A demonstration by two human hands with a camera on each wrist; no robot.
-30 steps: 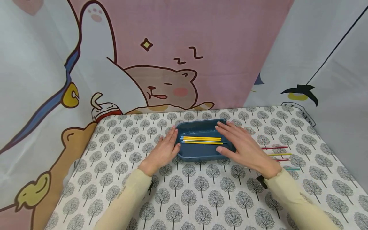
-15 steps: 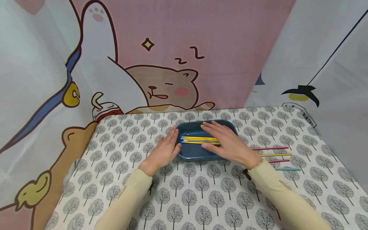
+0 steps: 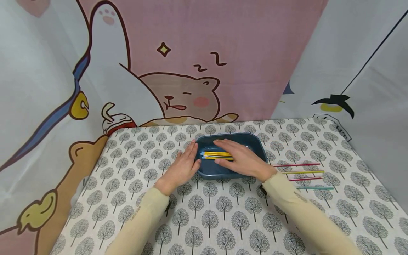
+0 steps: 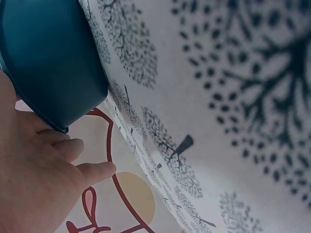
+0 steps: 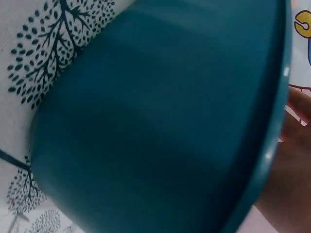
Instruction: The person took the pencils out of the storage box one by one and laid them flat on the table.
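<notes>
Inside the blue tray [image 3: 211, 173], a bundle of yellow sticks [image 3: 216, 154] lies lengthwise, long axis running left to right with the tray's long sides, pale blue tips pointing toward its left end. I can't see their other ends: my right hand [image 3: 244, 159] covers them, fingers extended and thumb spread apart from them; I cannot tell if it touches the sticks. My left hand [image 3: 181, 167], fingers straight, rests against the tray's left end. Both wrist views give me mostly the tray's outer wall, which blocks its inside, and the right hand is cut off at the edge. Right of the tray, four loose sticks [image 3: 304, 172], red, yellow, red and teal, lie roughly parallel on the tree-print cloth [image 3: 234, 209], the right sleeve [image 3: 296, 200] in the way near their left ends. A cartoon curtain [image 3: 255, 53] hangs behind the tray.
</notes>
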